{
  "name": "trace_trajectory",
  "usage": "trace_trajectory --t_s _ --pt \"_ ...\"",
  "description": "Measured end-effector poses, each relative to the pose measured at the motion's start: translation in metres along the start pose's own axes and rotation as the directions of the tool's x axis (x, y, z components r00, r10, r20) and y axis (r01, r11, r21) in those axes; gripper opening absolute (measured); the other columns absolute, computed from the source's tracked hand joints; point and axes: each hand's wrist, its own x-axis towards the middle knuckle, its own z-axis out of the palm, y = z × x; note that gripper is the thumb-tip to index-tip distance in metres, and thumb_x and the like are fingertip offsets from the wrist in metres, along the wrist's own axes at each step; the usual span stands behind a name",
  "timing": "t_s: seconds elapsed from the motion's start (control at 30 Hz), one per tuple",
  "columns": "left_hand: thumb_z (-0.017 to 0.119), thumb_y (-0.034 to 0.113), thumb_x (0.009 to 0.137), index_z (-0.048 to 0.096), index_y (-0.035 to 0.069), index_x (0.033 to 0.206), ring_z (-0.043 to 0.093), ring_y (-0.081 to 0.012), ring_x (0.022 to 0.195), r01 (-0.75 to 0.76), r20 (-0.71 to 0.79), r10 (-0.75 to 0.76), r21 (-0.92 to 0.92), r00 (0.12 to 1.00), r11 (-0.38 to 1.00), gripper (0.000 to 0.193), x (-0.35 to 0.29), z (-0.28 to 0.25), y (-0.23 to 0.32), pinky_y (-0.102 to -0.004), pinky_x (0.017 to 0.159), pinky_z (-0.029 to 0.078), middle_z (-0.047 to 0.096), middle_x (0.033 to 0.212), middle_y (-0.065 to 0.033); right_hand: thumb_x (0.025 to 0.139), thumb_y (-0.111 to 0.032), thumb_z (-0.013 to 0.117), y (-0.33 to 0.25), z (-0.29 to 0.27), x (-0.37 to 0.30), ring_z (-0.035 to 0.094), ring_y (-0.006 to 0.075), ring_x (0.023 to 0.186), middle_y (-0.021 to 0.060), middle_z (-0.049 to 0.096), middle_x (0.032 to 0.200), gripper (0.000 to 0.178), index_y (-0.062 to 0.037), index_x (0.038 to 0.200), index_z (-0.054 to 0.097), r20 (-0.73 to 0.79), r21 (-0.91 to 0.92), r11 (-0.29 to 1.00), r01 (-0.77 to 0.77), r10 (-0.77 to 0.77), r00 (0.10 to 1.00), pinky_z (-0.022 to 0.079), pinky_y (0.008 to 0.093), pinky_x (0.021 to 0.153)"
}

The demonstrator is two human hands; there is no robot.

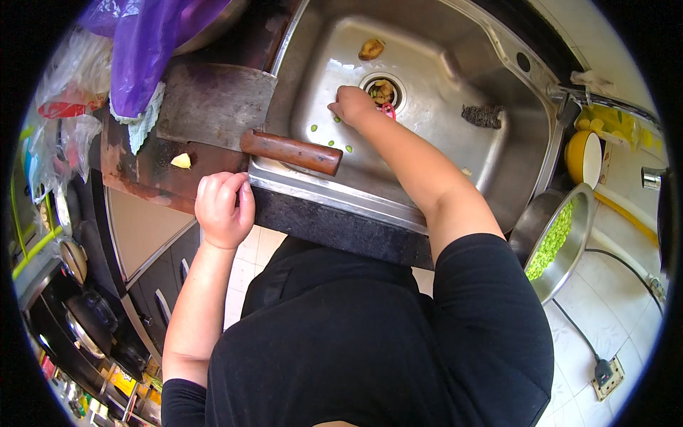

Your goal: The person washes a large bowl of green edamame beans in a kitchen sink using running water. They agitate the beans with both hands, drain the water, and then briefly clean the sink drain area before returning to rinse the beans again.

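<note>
beside the drain, the right hand half-curls; the left hand bunches by the wooden board. i can't tell what either grips.

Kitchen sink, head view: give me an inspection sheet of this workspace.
Surface: worn brown board left of the rectangular steel sink.
Things at hand: round metal drain holding food scraps; small red object, partly hidden.
Clutter: brown-handled metal cleaver, handle overhanging the sink; pale yellow chunk; dark wiry scrubber; scattered oval green beans.
Hands: right hand beside the drain, left hand curled near the board's front edge; grasps unclear.
Cables: black cable with plug at a square socket.
Surroundings: round steel bowl of bright green pieces; purple plastic bag.
</note>
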Motion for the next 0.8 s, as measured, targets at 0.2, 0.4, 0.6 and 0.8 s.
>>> trace_trajectory --t_s 0.2,0.4,0.6,0.8 --pt "0.059 0.0 0.068 0.056 0.005 0.085 0.051 -0.025 0.065 -0.012 0.003 0.011 0.025 1.0 1.0 0.018 -0.003 0.0 0.001 -0.0324 0.059 0.041 0.054 0.074 -0.0088 0.072 -0.026 0.059 0.019 -0.018 -0.013 0.058 0.0323 0.081 0.0183 0.061 0.083 0.027 -0.0017 0.082 0.059 0.076 0.291 0.955 -0.064 0.044 0.996 0.046 0.0389 0.074" --pt "0.06 0.0 0.068 0.056 0.005 0.085 0.051 -0.0252 0.066 -0.024 0.0 0.024 0.029 1.0 0.999 0.018 -0.001 0.001 0.002 -0.0325 0.059 0.041 0.054 0.074 -0.0091 0.074 -0.026 0.061 0.004 -0.006 -0.016 0.057 0.033 0.085 0.0179 0.06 0.089 0.027 -0.0017 0.086 0.057 -0.072 -0.04 0.996 0.075 -0.078 0.994 0.045 0.0402 0.075" --pt "0.059 -0.001 0.068 0.056 0.005 0.084 0.051 -0.0254 0.066 -0.035 -0.004 0.035 0.041 0.999 0.999 0.018 -0.001 0.003 0.001 -0.0327 0.059 0.041 0.054 0.074 -0.0093 0.07 -0.01 0.057 0.009 -0.004 -0.013 0.057 0.0339 0.086 0.0188 0.059 0.089 0.018 -0.0015 0.086 0.058 -0.022 -0.146 0.975 0.165 -0.17 0.985 0.045 0.0412 0.076" --pt "0.059 -0.001 0.068 0.056 0.004 0.084 0.051 -0.0255 0.066 -0.024 -0.004 0.024 0.038 1.0 0.999 0.017 -0.001 0.001 0.004 -0.0328 0.059 0.041 0.054 0.074 -0.0095 0.07 -0.009 0.054 0.015 -0.006 -0.029 0.055 0.0331 0.089 0.0184 0.057 0.092 0.019 -0.0021 0.088 0.059 -0.034 -0.116 0.973 0.197 -0.202 0.979 0.045 0.0397 0.077"
